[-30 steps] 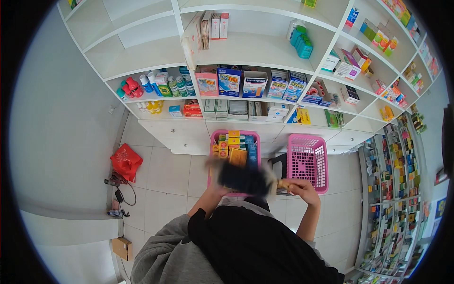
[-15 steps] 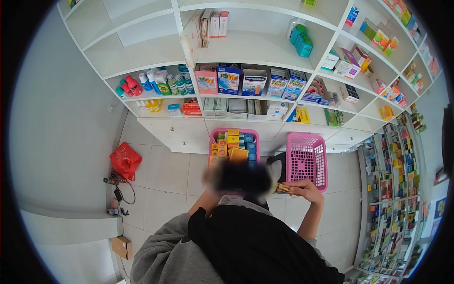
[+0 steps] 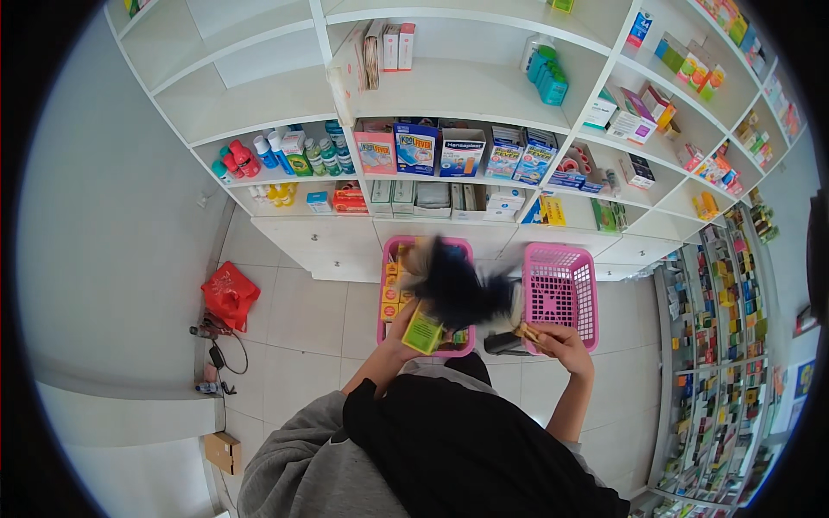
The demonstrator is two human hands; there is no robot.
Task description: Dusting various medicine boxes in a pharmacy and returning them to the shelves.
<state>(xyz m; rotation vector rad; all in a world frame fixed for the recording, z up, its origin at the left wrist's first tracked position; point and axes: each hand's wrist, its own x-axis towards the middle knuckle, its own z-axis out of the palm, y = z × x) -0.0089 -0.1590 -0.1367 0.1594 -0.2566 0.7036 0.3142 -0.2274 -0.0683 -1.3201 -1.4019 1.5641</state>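
My left hand (image 3: 395,344) is closed round a yellow-green box (image 3: 423,331), tilted over the near end of a pink basket (image 3: 381,315). Stacked small medicine boxes (image 3: 391,298), mostly yellow, show along that basket's left side. My right hand (image 3: 563,347) grips the pale handle of a duster (image 3: 456,281), whose dark fluffy head is smeared by motion. The duster's head hangs above the basket, just beyond the box, and covers much of the contents. Whether it touches the box I cannot tell.
A second pink basket (image 3: 596,302) stands to the right, its mesh bottom visible. White shelves (image 3: 250,129) with boxes and bottles rise ahead, above white drawers (image 3: 302,246). On the left floor lie a red plastic bag (image 3: 229,296) and cables (image 3: 226,356). Packed display shelves (image 3: 717,363) line the right.
The duster's head has swung up and to the right, uncovering my left hand and the yellow-green box in it. My right hand has barely moved.
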